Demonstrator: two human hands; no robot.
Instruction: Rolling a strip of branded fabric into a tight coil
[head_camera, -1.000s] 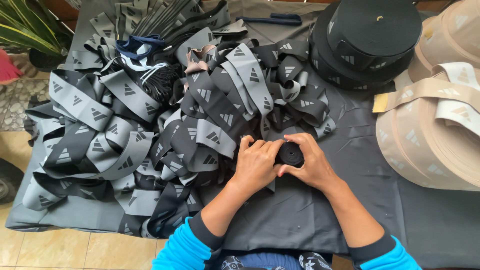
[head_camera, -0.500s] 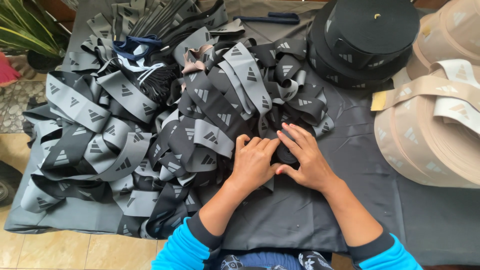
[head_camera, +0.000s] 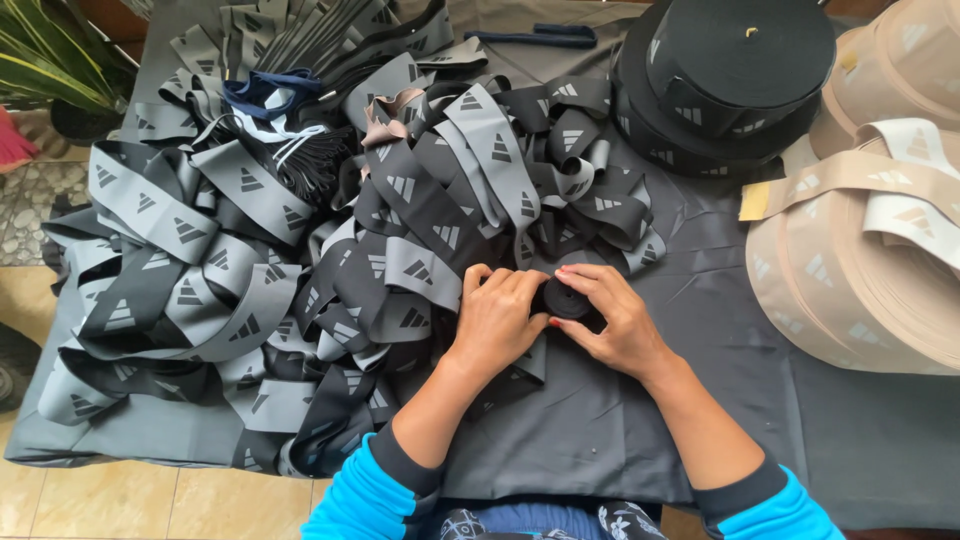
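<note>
Left hand (head_camera: 497, 318), right hand (head_camera: 612, 322) together, fingers curled inward.

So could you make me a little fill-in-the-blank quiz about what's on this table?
1. Both hands, left hand and right hand, hold a small ____ roll of band.
2. The loose heap of elastic bands is grey and ____.
3. The big rolls at the right edge are ____ in colour.
4. The person's sleeves are bright ____.

Missing words: black; black; beige; blue
</note>
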